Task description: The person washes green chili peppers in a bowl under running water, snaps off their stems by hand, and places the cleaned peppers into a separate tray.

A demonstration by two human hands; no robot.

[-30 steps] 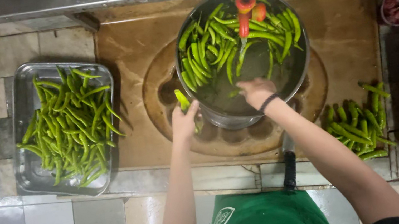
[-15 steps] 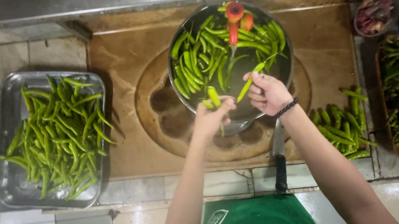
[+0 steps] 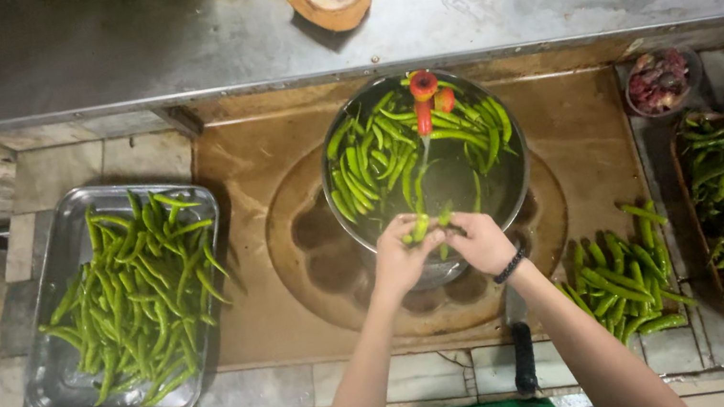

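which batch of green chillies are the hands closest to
The batch in the round metal bowl at the middle. Both hands, left hand and right hand, meet over its near rim; the tray batch and loose pile lie apart.

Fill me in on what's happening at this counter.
A person's left hand and right hand meet at the near rim of a round metal bowl of water, gripping small green chillies. More green and a few red chillies float there. A rectangular steel tray of green chillies sits left; a loose pile lies right.
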